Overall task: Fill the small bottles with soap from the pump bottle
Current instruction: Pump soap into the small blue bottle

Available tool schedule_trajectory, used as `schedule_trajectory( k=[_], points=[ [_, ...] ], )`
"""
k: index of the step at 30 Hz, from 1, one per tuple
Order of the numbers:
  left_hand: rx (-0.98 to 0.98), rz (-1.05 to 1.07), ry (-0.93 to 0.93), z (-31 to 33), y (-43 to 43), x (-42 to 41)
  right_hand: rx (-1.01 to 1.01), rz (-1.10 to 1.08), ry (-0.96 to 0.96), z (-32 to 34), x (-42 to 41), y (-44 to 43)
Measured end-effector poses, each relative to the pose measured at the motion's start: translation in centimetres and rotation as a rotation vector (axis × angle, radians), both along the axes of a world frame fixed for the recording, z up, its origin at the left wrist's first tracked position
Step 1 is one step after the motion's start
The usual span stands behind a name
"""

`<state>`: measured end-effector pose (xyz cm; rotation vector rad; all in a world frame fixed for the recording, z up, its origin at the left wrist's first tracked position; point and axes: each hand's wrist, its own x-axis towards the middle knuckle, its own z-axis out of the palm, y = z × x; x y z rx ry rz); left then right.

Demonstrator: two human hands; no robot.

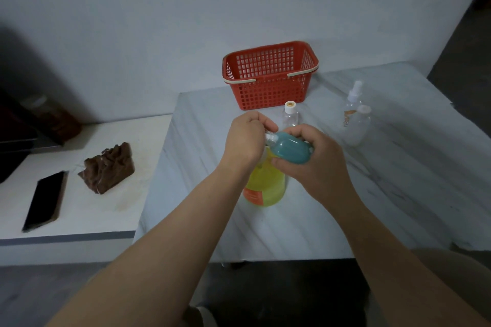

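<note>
Currently the fingers [255, 121] of the left hand [245, 141] are curling tightly around the mouth end of a small teal bottle [289, 148], pinching at its neck. Whether they are turning a cap is hidden under the knuckles. The fingers [293, 130] of the right hand [318, 159] are wrapping over the bottle's body, with the thumb pressing from beneath, so both hands are grasping the same bottle.

It is being held in the air just above the yellow pump bottle [268, 188], which is standing upright on the bench [345, 207]. The small bottle is lying nearly on its side, its long axis running left to right, with the neck pointing left and slightly up and the base sitting in the right palm.

As for progress, this bottle is looking full, or else tinted; I cannot tell which. Farther back, a clear capped bottle [290, 117], a spray bottle [352, 106] and another clear bottle [360, 127] are standing apart and appearing empty, so most of the filling is probably still waiting. A red basket [268, 87] is sitting behind them.
</note>
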<state>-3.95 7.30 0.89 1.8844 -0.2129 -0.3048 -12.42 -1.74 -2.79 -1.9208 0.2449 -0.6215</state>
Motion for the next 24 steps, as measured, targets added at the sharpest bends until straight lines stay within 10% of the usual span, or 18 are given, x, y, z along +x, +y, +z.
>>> schedule_trajectory(
  k=[24],
  points=[
    [0.001,-0.007,-0.046,-0.5,0.0,0.2,-0.021,-0.033,0.016,-0.1,0.1,0.3]
  ],
)
